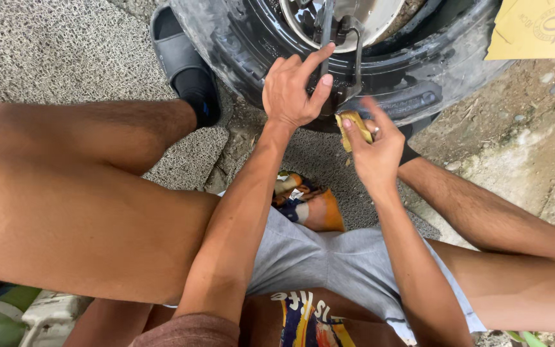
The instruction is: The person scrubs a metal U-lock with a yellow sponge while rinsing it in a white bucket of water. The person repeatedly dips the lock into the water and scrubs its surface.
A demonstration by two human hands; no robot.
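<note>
Tyre point(271, 64), black and wet-looking, fills the top of the view with its bright metal rim point(380, 16) at the upper edge, and everything else is best placed against it. Furthest left of the tyre, a foot in a dark sock and grey slide sandal point(178, 54) is planted right against the rubber on a coarse grey mat point(52, 58), seemingly to brace the squatting person close to the wheel; the bare left thigh runs across below it. Directly in front of the tyre's lower sidewall, the left hand point(293, 90) reaches up with the forearm extended and the wrist straight, its fingers point(319, 58) loosely closed around a dark metal tool point(348, 51) that stands against the rim, the index finger stretched up along the shaft and the thumb pressed on its side, a grip that looks meant to steady the tool in place. Just right of that, still at the tyre's lower edge, the right hand point(377, 151) is raised with the elbow bent, its fingers curled shut and pinching a small yellowish sponge-like piece point(353, 128) between thumb and index finger, held near the foot of the tool. Below the tyre, between the knees, lies a crumpled orange and blue cloth point(309, 202) on the mat. At the tyre's upper right a yellow cardboard sheet point(537, 29) leans, and bare stony ground point(521, 128) spreads to the right.
</note>
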